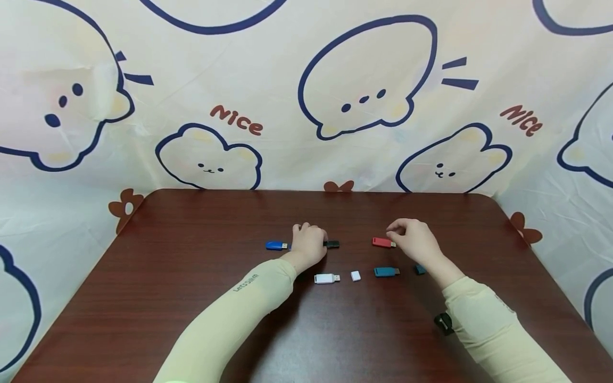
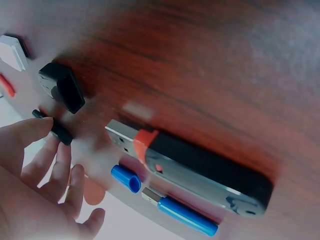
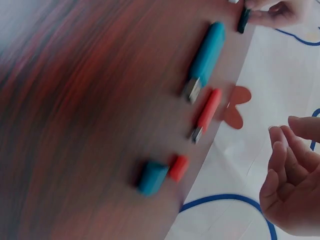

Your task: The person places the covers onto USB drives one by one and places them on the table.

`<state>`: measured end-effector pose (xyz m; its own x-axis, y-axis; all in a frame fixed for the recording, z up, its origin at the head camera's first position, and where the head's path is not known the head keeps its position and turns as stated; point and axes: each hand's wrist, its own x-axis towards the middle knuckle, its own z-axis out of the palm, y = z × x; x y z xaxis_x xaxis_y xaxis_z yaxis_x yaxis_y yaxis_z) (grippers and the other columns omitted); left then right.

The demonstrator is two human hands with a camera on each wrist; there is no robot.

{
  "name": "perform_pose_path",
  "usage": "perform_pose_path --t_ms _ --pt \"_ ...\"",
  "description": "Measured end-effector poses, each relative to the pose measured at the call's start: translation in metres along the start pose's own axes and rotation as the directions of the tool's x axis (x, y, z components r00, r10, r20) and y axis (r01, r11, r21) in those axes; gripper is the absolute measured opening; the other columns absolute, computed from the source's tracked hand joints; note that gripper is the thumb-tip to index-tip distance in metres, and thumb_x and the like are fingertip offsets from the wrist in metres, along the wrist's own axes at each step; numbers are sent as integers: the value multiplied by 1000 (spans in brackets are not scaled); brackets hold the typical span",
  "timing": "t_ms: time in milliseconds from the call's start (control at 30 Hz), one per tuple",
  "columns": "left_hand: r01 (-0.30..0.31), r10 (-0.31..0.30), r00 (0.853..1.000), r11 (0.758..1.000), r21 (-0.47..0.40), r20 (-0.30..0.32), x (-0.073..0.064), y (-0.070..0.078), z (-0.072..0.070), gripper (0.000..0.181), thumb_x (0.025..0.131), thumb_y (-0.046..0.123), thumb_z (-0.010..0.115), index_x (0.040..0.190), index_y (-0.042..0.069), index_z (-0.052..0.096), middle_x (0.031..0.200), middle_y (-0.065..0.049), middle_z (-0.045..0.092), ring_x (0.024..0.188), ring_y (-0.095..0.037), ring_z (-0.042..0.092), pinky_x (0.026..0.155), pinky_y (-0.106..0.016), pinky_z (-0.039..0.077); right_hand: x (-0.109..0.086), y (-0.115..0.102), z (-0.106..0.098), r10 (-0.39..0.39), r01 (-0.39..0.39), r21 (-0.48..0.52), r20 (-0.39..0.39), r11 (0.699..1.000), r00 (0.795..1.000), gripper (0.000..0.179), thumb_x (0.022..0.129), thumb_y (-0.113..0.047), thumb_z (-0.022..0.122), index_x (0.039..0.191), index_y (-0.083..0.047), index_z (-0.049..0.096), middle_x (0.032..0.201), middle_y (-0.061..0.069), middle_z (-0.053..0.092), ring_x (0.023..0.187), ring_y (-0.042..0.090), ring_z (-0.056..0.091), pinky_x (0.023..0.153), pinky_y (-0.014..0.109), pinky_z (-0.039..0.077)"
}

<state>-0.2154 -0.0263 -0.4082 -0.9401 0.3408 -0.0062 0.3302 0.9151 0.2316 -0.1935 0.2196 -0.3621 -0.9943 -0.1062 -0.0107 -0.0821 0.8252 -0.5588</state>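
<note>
My left hand (image 1: 308, 246) pinches a small black USB stick (image 2: 62, 135) between thumb and fingers; part of it is hidden by the hand. Beside that hand a blue USB stick (image 1: 275, 246) lies uncapped, its blue cap (image 2: 126, 178) lying by its plug. Under the left wrist lie a larger black-and-grey USB stick (image 2: 205, 175) with a red collar and a hollow black cap (image 2: 62, 87). My right hand (image 1: 415, 239) is raised near the red USB stick (image 1: 382, 242), fingers loosely bent, nothing between them. A red cap (image 3: 178, 168) lies beyond that stick's plug.
Nearer on the brown table (image 1: 191, 319) lie a white USB stick (image 1: 326, 279), a white cap (image 1: 355, 276), a teal USB stick (image 1: 385, 272) and a teal cap (image 1: 420, 269). A patterned cloth (image 1: 282, 159) hangs behind the table's far edge.
</note>
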Motion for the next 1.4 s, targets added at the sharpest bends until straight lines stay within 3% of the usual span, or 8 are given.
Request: perform_pose_path --t_ms 200,233,467,800,1100,1400 --pt "16 -16 1000 1000 1 -11 0 1 -1 18 85 19 66 103 17 71 104 -2 69 101 -24 54 99 -48 30 1 17 -8 92 -86 -140 38 986 995 24 90 -18 60 106 -2 65 96 16 68 70 20 59 58 32 46" --pt "34 -34 999 999 -1 10 -3 5 -7 20 86 18 66 105 16 71 106 -3 69 103 -25 54 100 -47 30 1 20 -9 110 -101 -164 47 981 993 25 90 -19 60 107 -2 65 98 17 67 72 21 59 59 34 47" --pt "35 -35 999 999 3 11 -1 4 -1 22 86 18 67 107 18 70 109 -2 68 104 -24 54 100 -48 30 3 39 -3 184 -150 -268 111 952 977 30 88 -25 63 105 0 64 102 21 66 76 24 58 62 38 48" --pt "22 -22 1000 1000 10 -6 -2 5 0 21 86 19 67 106 19 70 107 -1 68 101 -23 54 99 -48 31 11 52 3 182 -143 -254 138 956 973 24 86 -24 65 97 -3 66 97 17 67 75 22 57 62 37 45" --pt "17 -17 1000 1000 25 1 0 5 0 22 86 19 67 107 20 70 108 0 68 101 -23 54 99 -48 31 11 52 3 186 -155 -215 135 964 973 18 84 -21 68 74 -9 58 68 5 56 64 18 51 53 30 38" --pt "-8 8 1000 999 34 -9 -3 6 -4 19 86 18 66 104 16 70 104 -2 69 98 -22 54 97 -46 31 5 51 -6 167 -152 -167 85 974 982 15 83 -19 69 77 -7 60 74 7 59 67 20 51 56 31 39"
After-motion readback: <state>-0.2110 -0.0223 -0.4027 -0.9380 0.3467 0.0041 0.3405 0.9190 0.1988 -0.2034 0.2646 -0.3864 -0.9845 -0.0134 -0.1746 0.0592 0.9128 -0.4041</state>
